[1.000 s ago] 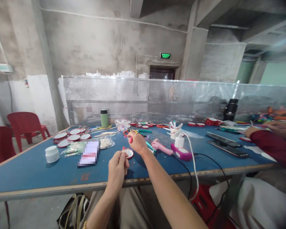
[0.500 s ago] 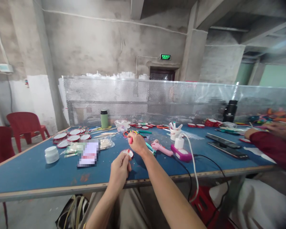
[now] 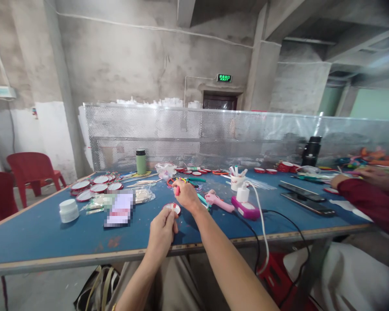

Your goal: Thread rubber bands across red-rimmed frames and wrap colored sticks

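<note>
Near the table's front edge, my left hand [image 3: 162, 226] is closed on a small round disc [image 3: 175, 209], white with a red rim and a red mark on its face. My right hand [image 3: 187, 197] is raised just beyond it, fingers curled around a slim thing with a red end [image 3: 177, 190]; the rest of that thing is hidden. Behind this hand lie tools with orange, yellow and green handles [image 3: 194, 179]. A pink glue gun [image 3: 218, 201] rests to its right.
Several similar discs [image 3: 99, 188] are piled at the left, near a white jar [image 3: 68, 211] and a blurred phone [image 3: 119, 208]. To the right are a purple power block [image 3: 246, 208], a cup of pens [image 3: 237, 181], two phones [image 3: 307, 204] and another person's sleeve [image 3: 369, 198].
The view has shifted very slightly. Both hands keep nearly the same pose and place, with the disc still in the left.
</note>
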`<state>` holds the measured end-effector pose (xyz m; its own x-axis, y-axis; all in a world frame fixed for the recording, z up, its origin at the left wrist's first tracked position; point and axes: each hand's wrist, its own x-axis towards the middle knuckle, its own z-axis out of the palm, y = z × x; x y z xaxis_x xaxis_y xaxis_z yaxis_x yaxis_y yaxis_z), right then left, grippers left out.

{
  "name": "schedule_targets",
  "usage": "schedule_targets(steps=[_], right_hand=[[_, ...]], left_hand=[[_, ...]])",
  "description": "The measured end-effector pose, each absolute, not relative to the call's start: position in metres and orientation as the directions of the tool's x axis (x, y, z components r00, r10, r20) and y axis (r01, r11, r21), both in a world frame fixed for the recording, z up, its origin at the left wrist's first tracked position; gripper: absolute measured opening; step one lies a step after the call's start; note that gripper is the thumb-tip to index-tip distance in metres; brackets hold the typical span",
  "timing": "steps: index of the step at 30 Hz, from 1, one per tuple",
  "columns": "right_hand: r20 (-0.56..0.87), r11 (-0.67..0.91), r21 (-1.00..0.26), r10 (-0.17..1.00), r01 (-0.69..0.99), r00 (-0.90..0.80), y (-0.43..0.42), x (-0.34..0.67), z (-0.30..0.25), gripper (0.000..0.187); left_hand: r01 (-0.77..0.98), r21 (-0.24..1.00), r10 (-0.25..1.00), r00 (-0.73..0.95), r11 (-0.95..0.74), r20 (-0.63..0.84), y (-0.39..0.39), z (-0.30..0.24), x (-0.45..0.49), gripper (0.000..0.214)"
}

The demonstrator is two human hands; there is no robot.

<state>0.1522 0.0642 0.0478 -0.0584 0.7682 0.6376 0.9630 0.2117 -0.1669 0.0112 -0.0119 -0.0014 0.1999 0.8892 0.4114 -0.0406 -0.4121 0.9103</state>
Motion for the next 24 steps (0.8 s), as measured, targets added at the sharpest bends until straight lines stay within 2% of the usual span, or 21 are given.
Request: schedule_targets(steps=[24], right_hand=[[0.638, 0.188, -0.177, 0.770, 0.966, -0.033, 0.0621, 0.1517, 0.0520, 0.026]], left_hand=[[-0.028, 0.906, 0.884, 0.208, -0.422, 0.418, -0.0095, -0.0067, 0.0126, 0.029]])
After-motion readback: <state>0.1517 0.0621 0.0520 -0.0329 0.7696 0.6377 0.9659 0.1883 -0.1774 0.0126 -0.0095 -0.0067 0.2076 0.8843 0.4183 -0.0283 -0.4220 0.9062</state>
